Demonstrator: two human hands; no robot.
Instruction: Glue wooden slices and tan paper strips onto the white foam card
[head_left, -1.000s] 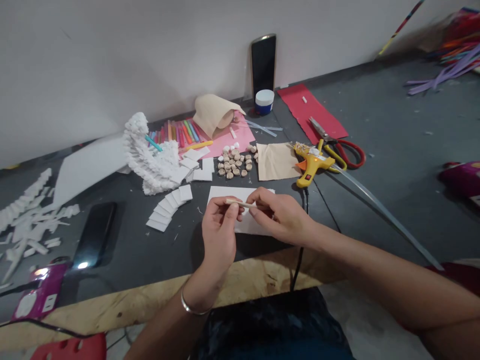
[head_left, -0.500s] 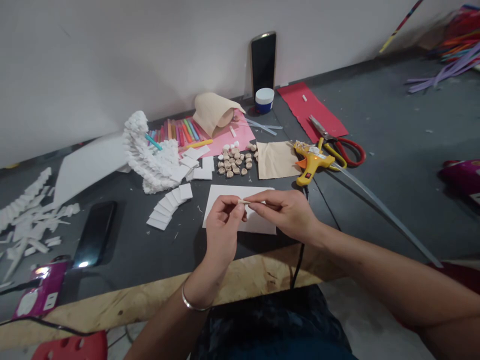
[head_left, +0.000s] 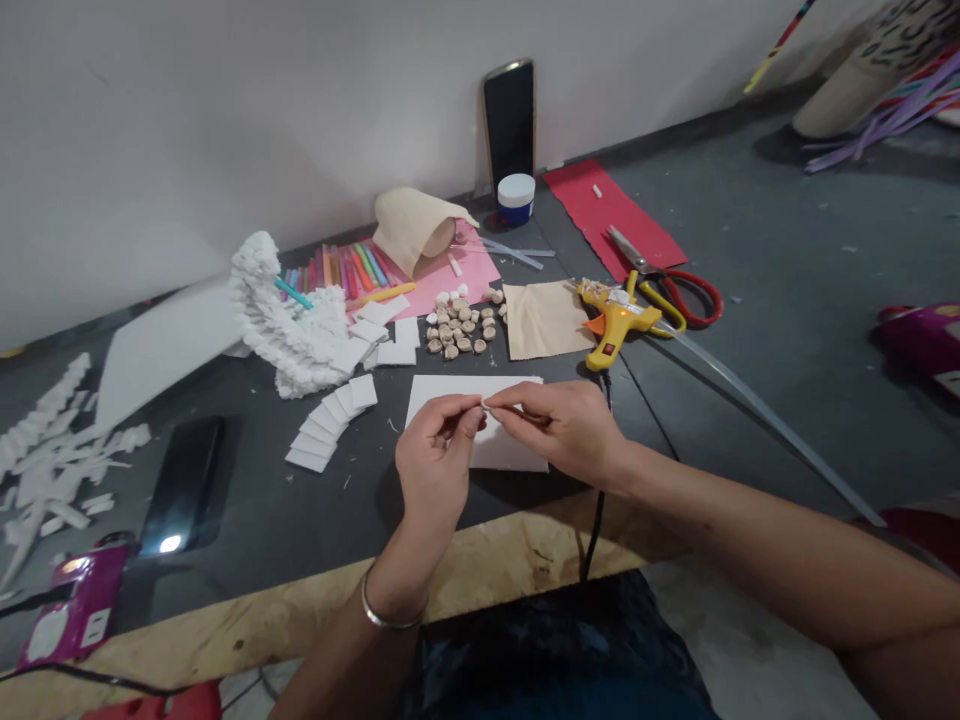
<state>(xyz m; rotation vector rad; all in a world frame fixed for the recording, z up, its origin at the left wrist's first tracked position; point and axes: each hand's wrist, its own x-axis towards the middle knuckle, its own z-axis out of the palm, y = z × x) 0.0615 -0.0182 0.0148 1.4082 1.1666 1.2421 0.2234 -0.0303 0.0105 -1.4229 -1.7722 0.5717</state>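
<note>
You had a small pale strip [head_left: 486, 405] in front of you, pinched in the fingertips of both hands. Your fingers hid most of it, so only a tiny bit showed. Your left hand [head_left: 437, 455] nipped one end with the thumb and pointing finger, and your right hand [head_left: 566, 428] pinched it from the other side. Your two hands almost touched, up over a white card [head_left: 511, 455] on the dark table [head_left: 787, 280].

Just past the card sat a bunch of little round beige bits [head_left: 459, 330]. Beside them lay a flat beige piece [head_left: 546, 322], and a yellow glue gun [head_left: 619, 322] was at its right edge. A long clear glue stick [head_left: 765, 415] poked out of its back. Scissors [head_left: 694, 297] with red and yellow handles lay next to the gun, with their tips on a red sheet [head_left: 615, 215].

To the left, white squares [head_left: 322, 430] lay in a fan, near a bumpy white shape [head_left: 289, 340]. Farther left was a black phone [head_left: 184, 475] with its light on.
</note>
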